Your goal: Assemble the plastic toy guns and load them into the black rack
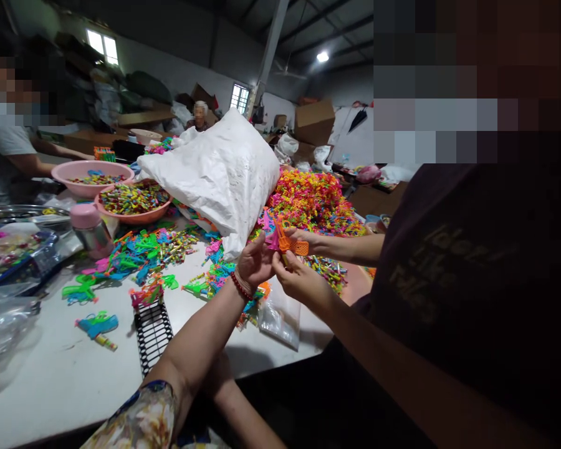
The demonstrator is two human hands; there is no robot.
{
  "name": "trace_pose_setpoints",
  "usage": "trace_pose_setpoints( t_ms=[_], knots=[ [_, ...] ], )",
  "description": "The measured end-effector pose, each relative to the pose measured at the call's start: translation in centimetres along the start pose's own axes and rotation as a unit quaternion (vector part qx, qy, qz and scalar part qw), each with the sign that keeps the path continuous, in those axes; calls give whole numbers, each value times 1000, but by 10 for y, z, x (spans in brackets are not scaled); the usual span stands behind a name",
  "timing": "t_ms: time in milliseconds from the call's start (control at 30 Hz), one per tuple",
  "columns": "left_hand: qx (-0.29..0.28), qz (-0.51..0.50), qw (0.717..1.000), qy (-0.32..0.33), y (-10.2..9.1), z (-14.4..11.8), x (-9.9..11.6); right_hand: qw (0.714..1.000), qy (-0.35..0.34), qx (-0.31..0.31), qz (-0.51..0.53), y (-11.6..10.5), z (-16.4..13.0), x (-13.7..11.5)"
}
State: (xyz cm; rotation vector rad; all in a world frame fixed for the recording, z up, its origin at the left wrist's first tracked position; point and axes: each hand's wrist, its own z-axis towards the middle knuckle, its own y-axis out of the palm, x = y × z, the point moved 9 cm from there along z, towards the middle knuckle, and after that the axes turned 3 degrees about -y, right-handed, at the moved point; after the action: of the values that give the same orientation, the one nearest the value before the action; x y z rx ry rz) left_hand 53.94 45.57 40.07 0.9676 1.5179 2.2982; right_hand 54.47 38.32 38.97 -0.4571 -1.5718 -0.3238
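My left hand [256, 262], with a red bead bracelet [241, 285] at the wrist, reaches forward over the table. Its thumb and fingers are apart, close to a magenta plastic toy piece [273, 239]. A co-worker's two hands [303, 274] at the right hold that piece together with an orange toy piece with a lattice end [295, 245]. Low in the view, my right hand [219, 373] is mostly behind my left forearm, its fingers hidden. Near it a black grid rack [153, 337] lies on the table, pink and orange toy guns [147, 294] at its far end.
A blue-green toy gun [98, 324] lies left of the rack. Loose toy guns [140, 252] spread across the white table [42, 386]. Behind stand a large white sack [224, 168], a heap of colourful pieces [313, 202], filled basins [133, 215] and a pink-lidded flask [91, 231].
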Motion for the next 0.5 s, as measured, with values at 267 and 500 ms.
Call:
trace_pose_setpoints(
  t_ms=[267,500],
  knots=[
    [28,0,1000,8,6,-3,-4,968,-71,-57,-234,-7,-5,-16],
    [41,17,999,-14,22,3,-18,999,2,-33,17,7,-11,3]
  ],
)
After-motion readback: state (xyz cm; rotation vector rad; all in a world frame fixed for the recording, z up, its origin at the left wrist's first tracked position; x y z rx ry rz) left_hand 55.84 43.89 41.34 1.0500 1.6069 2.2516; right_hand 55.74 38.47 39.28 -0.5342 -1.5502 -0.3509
